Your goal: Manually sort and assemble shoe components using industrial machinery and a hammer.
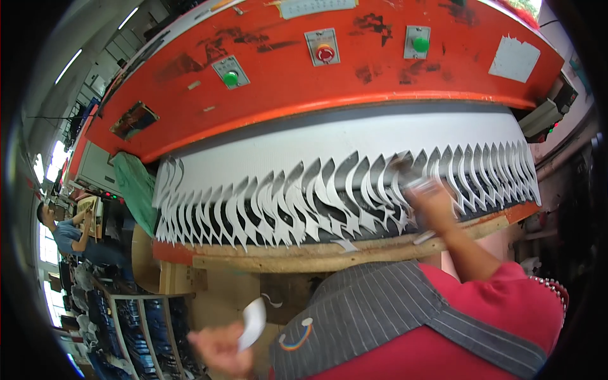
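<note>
A wide white sheet (354, 134) lies on the press bed, its near part cut into a long row of curved, pointed strips (297, 206) with dark gaps between them. My right hand (434, 201) reaches over the right half of this row, close to the strips. Motion smears its fingers, and a pale patch by them is too blurred to name. Low at the left, away from the bed, my left hand (225, 349) is closed on a white curved piece (253, 323) that sticks up past the fingers.
Behind the sheet stands the machine's red front (272, 69) with green buttons and a red one. A worn wooden edge (354, 256) borders the bed. Green cloth (134, 190), a cardboard box (174, 277) and a loaded rack (145, 326) are at left, with another person (69, 235) beyond.
</note>
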The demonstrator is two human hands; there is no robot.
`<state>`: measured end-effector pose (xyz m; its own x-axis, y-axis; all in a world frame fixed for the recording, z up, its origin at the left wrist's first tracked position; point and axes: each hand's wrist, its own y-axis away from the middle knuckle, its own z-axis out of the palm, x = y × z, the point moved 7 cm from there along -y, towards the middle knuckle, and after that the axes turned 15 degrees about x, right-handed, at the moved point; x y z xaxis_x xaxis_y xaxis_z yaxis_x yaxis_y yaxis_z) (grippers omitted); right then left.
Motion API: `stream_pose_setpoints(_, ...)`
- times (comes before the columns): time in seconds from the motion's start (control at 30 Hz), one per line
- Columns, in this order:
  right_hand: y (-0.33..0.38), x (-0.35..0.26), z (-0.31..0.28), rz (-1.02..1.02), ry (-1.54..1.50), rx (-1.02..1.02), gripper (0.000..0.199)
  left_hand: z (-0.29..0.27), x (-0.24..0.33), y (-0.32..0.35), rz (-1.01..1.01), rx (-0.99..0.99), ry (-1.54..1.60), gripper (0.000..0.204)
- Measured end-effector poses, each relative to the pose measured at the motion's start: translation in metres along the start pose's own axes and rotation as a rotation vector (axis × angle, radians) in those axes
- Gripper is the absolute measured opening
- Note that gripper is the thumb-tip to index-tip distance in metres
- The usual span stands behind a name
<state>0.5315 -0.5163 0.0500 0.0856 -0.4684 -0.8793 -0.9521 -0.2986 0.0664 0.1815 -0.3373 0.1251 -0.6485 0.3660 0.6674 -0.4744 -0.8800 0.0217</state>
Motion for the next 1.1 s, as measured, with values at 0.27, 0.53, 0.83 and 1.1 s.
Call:
stream_pose_setpoints(0.27, -0.018, 0.042, 0.045, 0.282, -1.075, -0.260, 0.045, -0.051, -0.121, -0.077, -0.413, 0.061, 0.292, 0.044)
stream_pose_setpoints(0.53, 0.050, 0.003, 0.062, -0.271, -0.305, -0.526, 0.038, -0.039, -0.162, -0.143, 0.276, 0.036, -1.110, 0.056)
stream_pose_setpoints(0.83, 0.075, -0.035, 0.066, -1.034, -0.049, -0.504, 0.046, 0.001, -0.206, -0.036, -0.568, -0.177, -0.227, 0.061)
stream_pose_setpoints(1.1, 0.077, -0.036, 0.082, -0.745, -0.238, -0.809, 0.034, -0.021, -0.185, -0.021, -0.473, -0.246, -0.364, 0.053)
